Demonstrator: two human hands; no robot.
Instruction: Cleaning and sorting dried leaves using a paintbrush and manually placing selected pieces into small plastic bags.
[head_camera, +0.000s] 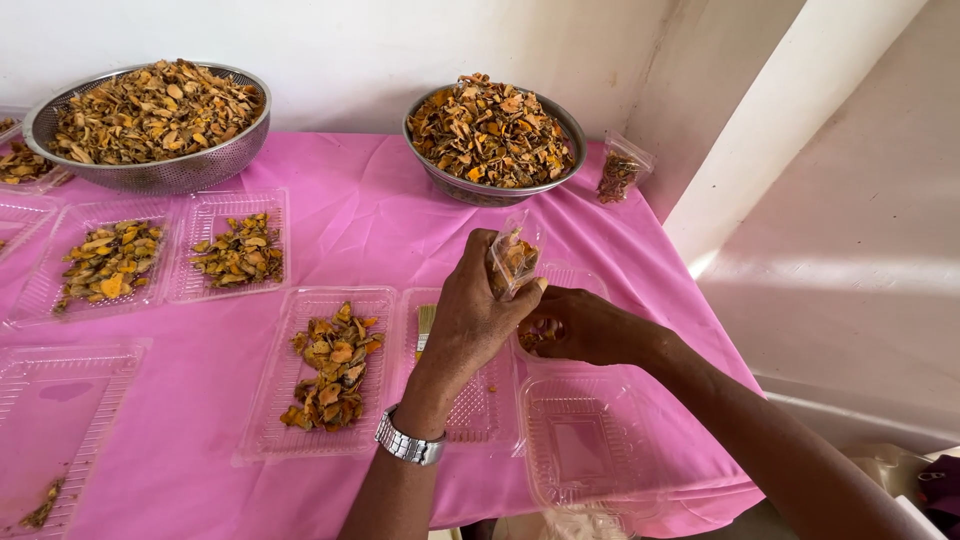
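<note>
My left hand (470, 315) is shut on a small clear plastic bag (513, 257) filled with dried yellow-orange slices, held upright above the pink tablecloth (370, 220). A metal watch sits on that wrist. My right hand (585, 325) is just to the right and lower, fingers curled around a pinch of dried slices (540, 335) under the bag. Both hands hover over an open clear plastic tray (585, 440) with its lid. A small brush (425, 325) lies in the tray behind my left hand.
Two metal bowls of dried slices stand at the back: a colander (150, 125) at left and a bowl (495, 135) at centre. Several clear trays hold slices, such as one tray (330, 375). A filled small bag (620, 170) leans by the wall. The table's right edge drops off.
</note>
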